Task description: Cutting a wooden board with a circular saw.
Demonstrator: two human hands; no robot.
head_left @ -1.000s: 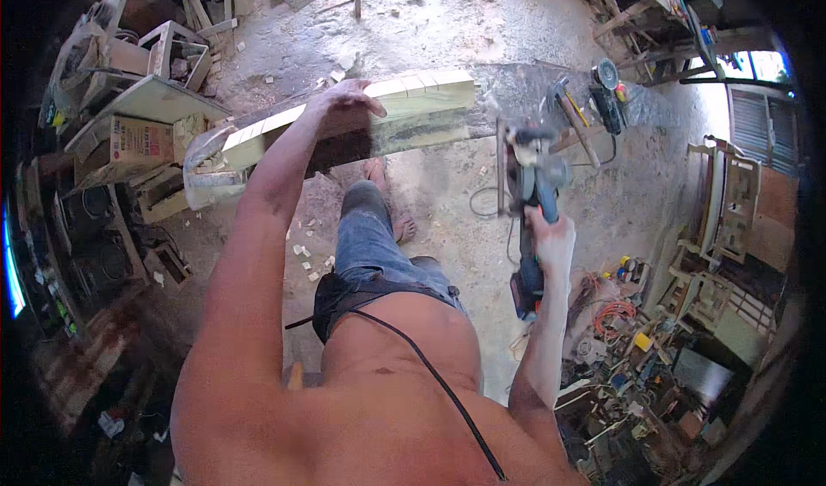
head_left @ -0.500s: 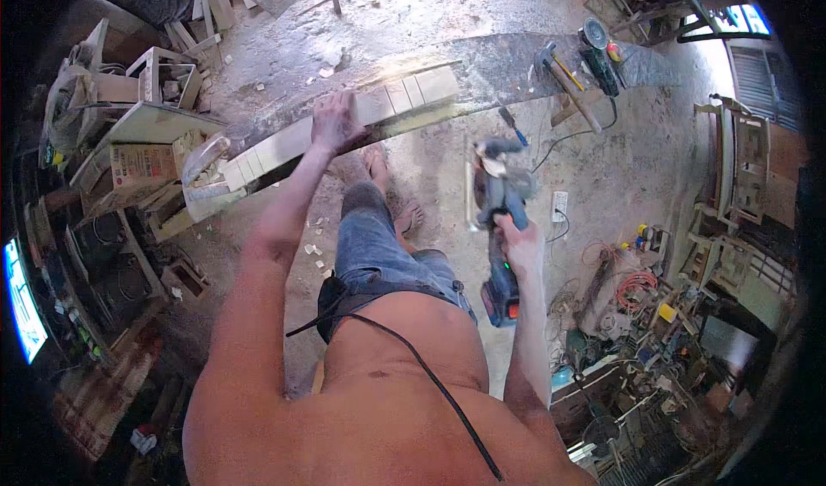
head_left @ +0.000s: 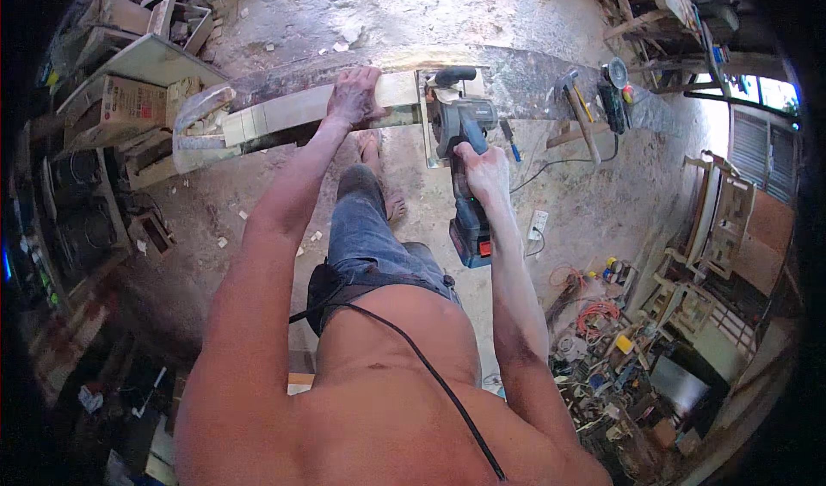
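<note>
A pale wooden board (head_left: pixel 288 114) lies lengthwise along a dark, worn plank bench (head_left: pixel 538 71), with pencil lines across its left end. My left hand (head_left: pixel 353 97) presses on the board near its middle, fingers over the far side and thumb toward the near side. In my right hand (head_left: pixel 483 173) is the rear handle of a cordless circular saw (head_left: pixel 471 118), fingers wrapped round it. The saw's base plate sits over the board's right end and hides it, reaching past the bench's near edge. Whether the blade touches the wood cannot be seen.
Right of the saw lie a blue-handled tool (head_left: pixel 512 142), a hammer (head_left: pixel 582 118) and a corded angle grinder (head_left: pixel 612 99). A white power outlet block (head_left: pixel 538 224) rests on the floor. Tools and an orange cord (head_left: pixel 597 318) clutter the lower right; a cardboard box (head_left: pixel 131 107) stands left.
My right hand has brought the saw up and left, from above the floor onto the board's right end. My left hand stays on the board. The whole view has shifted slightly.
</note>
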